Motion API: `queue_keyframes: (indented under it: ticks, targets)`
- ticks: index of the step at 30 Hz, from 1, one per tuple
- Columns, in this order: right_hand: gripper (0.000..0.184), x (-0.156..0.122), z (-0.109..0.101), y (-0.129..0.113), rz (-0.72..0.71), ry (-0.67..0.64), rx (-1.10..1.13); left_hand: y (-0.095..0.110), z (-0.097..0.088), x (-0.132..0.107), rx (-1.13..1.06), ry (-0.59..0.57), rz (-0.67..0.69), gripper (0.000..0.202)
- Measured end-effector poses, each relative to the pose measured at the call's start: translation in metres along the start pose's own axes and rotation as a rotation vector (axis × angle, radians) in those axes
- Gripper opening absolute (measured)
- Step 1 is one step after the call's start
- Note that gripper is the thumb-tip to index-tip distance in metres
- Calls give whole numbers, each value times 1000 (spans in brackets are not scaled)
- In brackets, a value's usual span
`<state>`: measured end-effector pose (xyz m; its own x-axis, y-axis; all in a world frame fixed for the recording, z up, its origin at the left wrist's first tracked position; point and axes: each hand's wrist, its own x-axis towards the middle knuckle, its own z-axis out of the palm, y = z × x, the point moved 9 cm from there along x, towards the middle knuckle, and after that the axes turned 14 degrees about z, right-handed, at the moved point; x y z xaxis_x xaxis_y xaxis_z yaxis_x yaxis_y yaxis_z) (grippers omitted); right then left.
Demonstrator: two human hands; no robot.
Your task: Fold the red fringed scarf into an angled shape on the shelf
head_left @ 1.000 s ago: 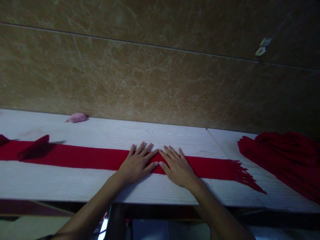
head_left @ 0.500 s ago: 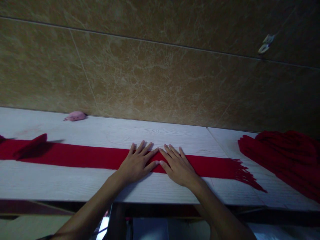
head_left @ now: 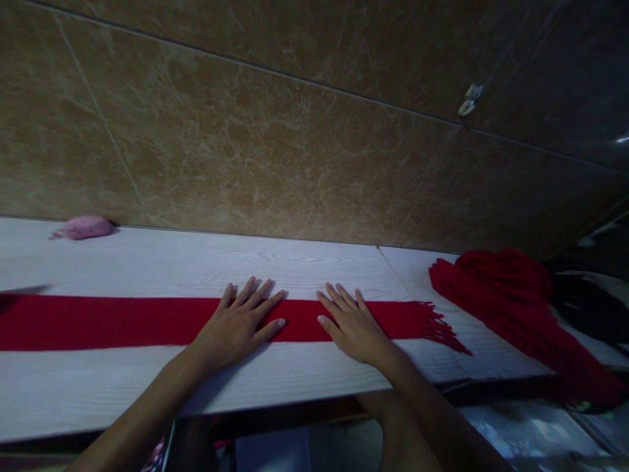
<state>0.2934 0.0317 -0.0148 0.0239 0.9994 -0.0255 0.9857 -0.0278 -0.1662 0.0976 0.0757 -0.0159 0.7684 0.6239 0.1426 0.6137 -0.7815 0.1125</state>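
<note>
A long red scarf [head_left: 122, 321] lies stretched flat along the white wood-grain table, its fringed end toward the right. My left hand [head_left: 239, 324] rests palm down on the scarf, fingers spread. Further right, nearer the fringe, my right hand [head_left: 352, 326] also lies flat on it with fingers apart. A bare strip of red cloth shows between the two hands. Neither hand grips anything. The scarf's left end runs out of view.
Another heap of red cloth [head_left: 506, 288] sits at the right and hangs over the front edge. A pink cloth-like item [head_left: 83, 227] lies by the tiled wall [head_left: 275, 151]. A small pale object [head_left: 470, 99] hangs against the wall. Dark items [head_left: 584, 305] are at far right.
My hands have slid apart along the scarf, the left one moving left; before, their fingertips almost met. The view has turned toward the right.
</note>
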Motion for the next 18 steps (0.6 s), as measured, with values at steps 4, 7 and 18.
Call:
queue_keyframes:
  ticks: [4,7,18]
  targets:
    - [57,-8,-1,66,66,41,-51,-1,2,0,-6,3,-8,64]
    - [56,-16,-4,118,77,115,-90,-2,2,0,-16,31,6,64]
    - [48,-57,-38,191,268,395,69,-2,4,1,-15,-13,-20,65]
